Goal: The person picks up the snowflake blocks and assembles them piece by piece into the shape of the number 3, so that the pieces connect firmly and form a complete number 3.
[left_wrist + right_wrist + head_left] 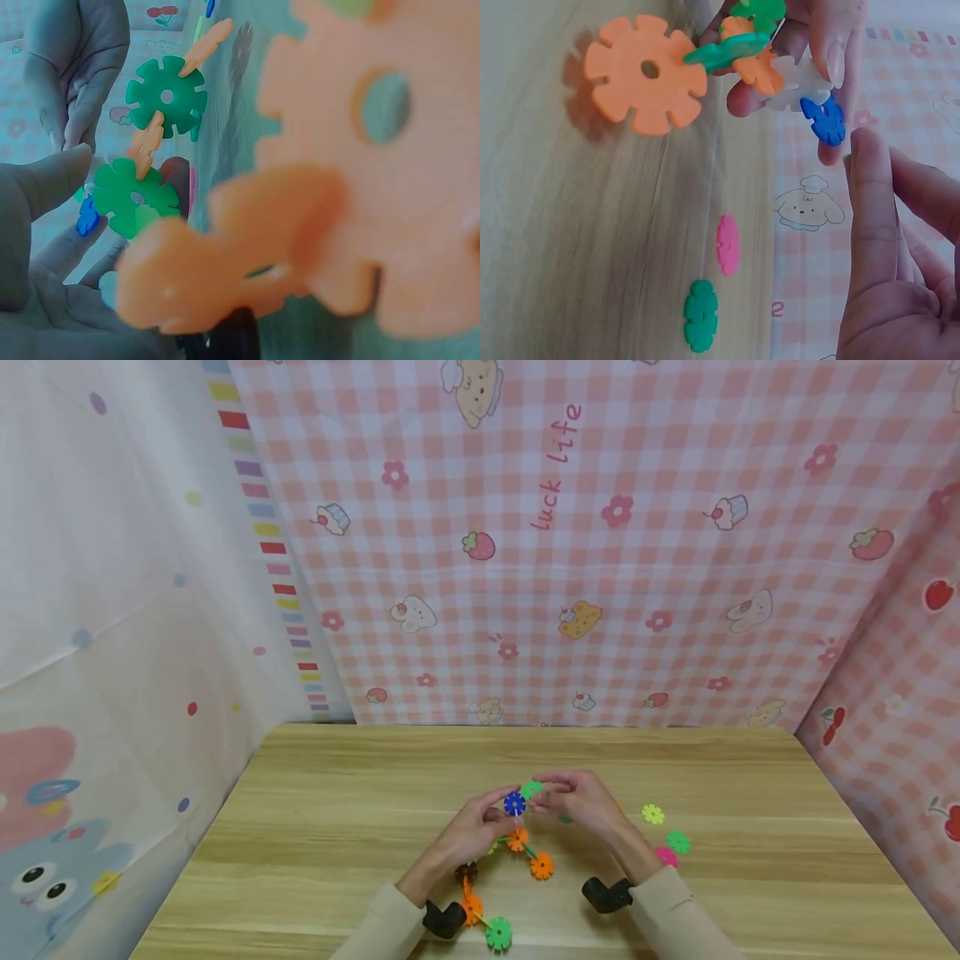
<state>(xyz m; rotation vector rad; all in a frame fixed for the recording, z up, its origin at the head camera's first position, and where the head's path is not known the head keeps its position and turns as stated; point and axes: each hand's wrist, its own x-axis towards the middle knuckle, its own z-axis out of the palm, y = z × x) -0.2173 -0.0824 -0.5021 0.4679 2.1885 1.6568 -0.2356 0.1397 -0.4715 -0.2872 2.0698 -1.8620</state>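
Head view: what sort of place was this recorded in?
Probably a makeshift indoor recording booth: a pink-and-white checked sheet with cartoon prints hangs behind a light wood-grain tabletop, and a white sheet with coloured dots hangs along the left. Brightly coloured, notched plastic discs lie on the tabletop.

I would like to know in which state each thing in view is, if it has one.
Left hand: pinches white disc.
Right hand: pinches light green disc.
Blue disc: joined to white disc.
Chain: discs slotted together.
Yellow disc: loose on table.
Pink disc: loose, flat.
Rightmost green disc: loose, flat.
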